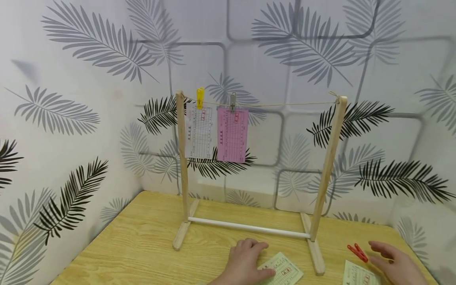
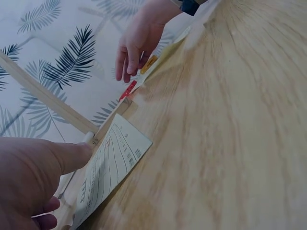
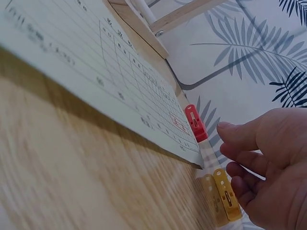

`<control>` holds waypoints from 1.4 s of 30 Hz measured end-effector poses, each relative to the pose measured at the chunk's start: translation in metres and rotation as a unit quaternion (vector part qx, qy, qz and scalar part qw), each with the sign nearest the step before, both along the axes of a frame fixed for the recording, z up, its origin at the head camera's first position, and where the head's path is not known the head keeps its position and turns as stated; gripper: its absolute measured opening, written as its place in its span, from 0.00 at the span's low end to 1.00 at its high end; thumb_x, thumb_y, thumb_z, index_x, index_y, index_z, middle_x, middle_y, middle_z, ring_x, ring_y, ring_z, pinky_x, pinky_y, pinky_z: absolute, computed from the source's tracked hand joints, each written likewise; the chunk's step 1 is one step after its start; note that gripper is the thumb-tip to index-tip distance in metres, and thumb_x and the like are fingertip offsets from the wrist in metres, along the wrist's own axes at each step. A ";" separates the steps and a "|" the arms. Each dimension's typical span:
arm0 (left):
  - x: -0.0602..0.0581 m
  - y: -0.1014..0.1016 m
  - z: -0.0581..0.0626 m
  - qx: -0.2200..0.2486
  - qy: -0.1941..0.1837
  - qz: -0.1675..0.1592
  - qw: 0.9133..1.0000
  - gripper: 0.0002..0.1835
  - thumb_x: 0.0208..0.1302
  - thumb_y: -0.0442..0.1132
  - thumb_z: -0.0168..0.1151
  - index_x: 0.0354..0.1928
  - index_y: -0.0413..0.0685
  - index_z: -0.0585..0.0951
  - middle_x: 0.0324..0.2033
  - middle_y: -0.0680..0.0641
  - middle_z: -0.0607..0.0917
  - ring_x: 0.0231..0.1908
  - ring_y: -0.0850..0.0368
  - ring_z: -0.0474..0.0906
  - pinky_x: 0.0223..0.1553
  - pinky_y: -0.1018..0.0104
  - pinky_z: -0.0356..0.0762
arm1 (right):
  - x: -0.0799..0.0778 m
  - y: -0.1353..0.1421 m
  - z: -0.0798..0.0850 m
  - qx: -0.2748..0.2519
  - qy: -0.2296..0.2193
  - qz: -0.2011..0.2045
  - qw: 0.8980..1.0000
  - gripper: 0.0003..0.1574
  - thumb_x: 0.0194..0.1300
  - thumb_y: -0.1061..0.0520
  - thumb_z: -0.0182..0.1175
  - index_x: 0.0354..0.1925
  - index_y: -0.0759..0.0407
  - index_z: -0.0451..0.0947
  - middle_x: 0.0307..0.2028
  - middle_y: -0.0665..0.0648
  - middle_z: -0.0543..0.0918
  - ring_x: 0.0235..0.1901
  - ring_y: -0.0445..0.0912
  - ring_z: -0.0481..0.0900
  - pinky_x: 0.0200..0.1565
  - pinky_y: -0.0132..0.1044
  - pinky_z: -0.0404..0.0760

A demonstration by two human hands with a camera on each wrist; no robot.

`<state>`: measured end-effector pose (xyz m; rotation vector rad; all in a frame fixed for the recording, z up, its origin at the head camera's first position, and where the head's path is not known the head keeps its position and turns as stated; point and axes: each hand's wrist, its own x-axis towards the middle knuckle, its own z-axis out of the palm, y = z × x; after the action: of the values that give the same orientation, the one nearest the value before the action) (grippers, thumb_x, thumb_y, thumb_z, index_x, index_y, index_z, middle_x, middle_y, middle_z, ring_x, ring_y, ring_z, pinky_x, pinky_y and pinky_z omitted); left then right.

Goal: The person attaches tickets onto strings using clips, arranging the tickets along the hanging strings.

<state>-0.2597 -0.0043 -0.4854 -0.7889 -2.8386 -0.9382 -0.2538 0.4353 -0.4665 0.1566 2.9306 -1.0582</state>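
Note:
My left hand (image 1: 247,261) is at the left side of a pale green printed slip (image 1: 285,271) on the table, thumb spread from the fingers over it. In the left wrist view the thumb lies close to this slip (image 2: 112,165); contact is unclear. My right hand (image 1: 399,263) hovers with loosely bent fingers just right of a red clothespin (image 1: 358,252), apart from it. A second pale green slip (image 1: 360,274) lies beside that hand. In the right wrist view a yellow clothespin (image 3: 226,196) is close to the lower fingers; the head view does not show it.
Behind the hands stands a wooden rack (image 1: 329,170) with a string (image 1: 292,104) across its top. A yellow clothespin (image 1: 200,98) holds a white slip (image 1: 199,134) there, a grey clothespin (image 1: 233,102) a pink slip (image 1: 232,136). The rack's right foot (image 1: 315,255) lies between the hands.

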 end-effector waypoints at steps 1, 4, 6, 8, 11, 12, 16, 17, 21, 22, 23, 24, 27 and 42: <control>0.000 -0.001 -0.001 -0.007 0.002 0.000 1.000 0.38 0.56 0.66 0.71 0.66 0.60 0.76 0.53 0.58 0.74 0.54 0.58 0.66 0.53 0.47 0.64 | 0.000 -0.001 0.000 0.000 -0.005 -0.002 1.000 0.50 0.69 0.38 0.63 0.68 0.77 0.63 0.64 0.79 0.69 0.59 0.78 0.65 0.51 0.62 0.76; -0.001 -0.002 -0.003 -0.020 0.002 -0.005 1.000 0.39 0.56 0.68 0.69 0.67 0.60 0.76 0.55 0.58 0.73 0.55 0.58 0.65 0.54 0.48 0.64 | 0.000 -0.002 -0.001 0.000 -0.017 -0.010 1.000 0.51 0.67 0.37 0.64 0.67 0.76 0.64 0.63 0.79 0.69 0.59 0.78 0.64 0.51 0.62 0.76; -0.001 -0.002 -0.003 -0.029 0.003 -0.009 1.000 0.39 0.56 0.69 0.69 0.67 0.60 0.76 0.56 0.57 0.73 0.56 0.58 0.65 0.54 0.50 0.64 | -0.001 -0.003 -0.002 0.000 -0.025 -0.012 1.000 0.51 0.67 0.37 0.65 0.67 0.76 0.65 0.64 0.79 0.69 0.60 0.78 0.64 0.51 0.62 0.75; -0.001 -0.003 -0.003 -0.038 0.008 -0.014 0.999 0.39 0.56 0.68 0.69 0.67 0.59 0.76 0.57 0.56 0.73 0.57 0.57 0.65 0.54 0.51 0.64 | -0.001 -0.002 -0.002 0.000 -0.030 -0.011 0.999 0.50 0.67 0.38 0.65 0.67 0.75 0.65 0.64 0.79 0.69 0.60 0.77 0.64 0.52 0.62 0.75; 0.000 -0.003 -0.003 -0.056 0.022 -0.019 0.998 0.39 0.56 0.68 0.69 0.66 0.58 0.77 0.57 0.56 0.73 0.58 0.56 0.65 0.54 0.53 0.64 | -0.001 0.000 -0.003 0.000 -0.031 -0.001 1.000 0.49 0.68 0.39 0.65 0.67 0.76 0.65 0.60 0.77 0.74 0.57 0.73 0.70 0.50 0.61 0.76; 0.001 -0.003 -0.003 -0.062 0.026 -0.019 0.998 0.38 0.56 0.69 0.69 0.65 0.59 0.78 0.57 0.56 0.73 0.57 0.56 0.65 0.54 0.53 0.64 | -0.001 0.000 -0.003 0.000 -0.030 0.002 1.000 0.48 0.68 0.40 0.65 0.67 0.76 0.65 0.58 0.76 0.76 0.56 0.71 0.72 0.50 0.60 0.76; 0.001 -0.003 -0.002 -0.077 0.037 -0.022 0.996 0.36 0.57 0.69 0.67 0.63 0.60 0.79 0.56 0.57 0.73 0.57 0.56 0.66 0.54 0.53 0.64 | -0.001 0.001 -0.003 0.002 -0.029 -0.002 1.000 0.48 0.68 0.39 0.65 0.66 0.75 0.66 0.48 0.66 0.83 0.49 0.62 0.80 0.47 0.57 0.77; 0.001 -0.003 -0.002 -0.079 0.038 -0.023 0.996 0.35 0.57 0.69 0.67 0.63 0.61 0.80 0.56 0.57 0.73 0.57 0.56 0.67 0.54 0.53 0.64 | -0.001 0.001 -0.003 0.003 -0.030 -0.004 1.000 0.48 0.68 0.38 0.65 0.66 0.75 0.67 0.46 0.63 0.84 0.47 0.60 0.81 0.46 0.57 0.77; -0.001 -0.004 -0.001 -0.079 0.037 -0.025 0.996 0.33 0.58 0.69 0.66 0.62 0.63 0.81 0.57 0.59 0.74 0.57 0.56 0.67 0.54 0.52 0.65 | -0.002 -0.001 -0.003 0.010 -0.035 -0.011 0.999 0.51 0.66 0.34 0.63 0.65 0.75 0.68 0.42 0.57 0.85 0.42 0.54 0.82 0.44 0.55 0.78; -0.002 -0.004 -0.001 -0.078 0.036 -0.026 0.996 0.32 0.58 0.69 0.67 0.61 0.63 0.81 0.56 0.60 0.74 0.57 0.56 0.67 0.54 0.52 0.65 | -0.002 -0.001 -0.003 0.012 -0.037 -0.012 0.999 0.52 0.66 0.32 0.63 0.65 0.74 0.68 0.41 0.56 0.85 0.41 0.52 0.82 0.43 0.54 0.78; -0.002 -0.004 -0.002 -0.078 0.036 -0.026 0.996 0.32 0.58 0.68 0.67 0.61 0.64 0.81 0.56 0.60 0.74 0.57 0.56 0.67 0.54 0.52 0.65 | -0.002 -0.001 -0.004 0.014 -0.038 -0.013 0.999 0.52 0.65 0.32 0.63 0.65 0.74 0.68 0.41 0.55 0.85 0.41 0.51 0.82 0.43 0.54 0.78; -0.003 -0.004 -0.002 -0.077 0.035 -0.027 0.996 0.31 0.58 0.68 0.67 0.61 0.65 0.81 0.56 0.61 0.74 0.57 0.56 0.67 0.54 0.52 0.65 | -0.001 -0.001 -0.004 0.015 -0.039 -0.012 0.999 0.53 0.65 0.31 0.63 0.65 0.74 0.68 0.41 0.54 0.85 0.41 0.51 0.82 0.42 0.53 0.78; -0.003 -0.005 -0.003 -0.074 0.037 -0.027 0.996 0.29 0.58 0.67 0.68 0.59 0.66 0.82 0.55 0.61 0.75 0.56 0.56 0.67 0.53 0.52 0.65 | 0.000 -0.001 -0.005 0.014 -0.044 -0.008 0.999 0.54 0.64 0.31 0.63 0.65 0.74 0.68 0.41 0.54 0.85 0.41 0.50 0.82 0.42 0.53 0.78; -0.002 -0.006 -0.004 -0.053 0.047 -0.029 0.997 0.20 0.61 0.57 0.71 0.55 0.67 0.85 0.53 0.61 0.77 0.56 0.55 0.69 0.52 0.53 0.67 | 0.000 -0.008 0.000 0.034 -0.058 -0.001 0.998 0.55 0.62 0.30 0.64 0.64 0.74 0.69 0.42 0.59 0.86 0.43 0.57 0.83 0.43 0.57 0.78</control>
<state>-0.2621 -0.0106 -0.4896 -0.9048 -2.8170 -0.7387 -0.2536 0.4274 -0.4661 0.2140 2.8643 -0.9161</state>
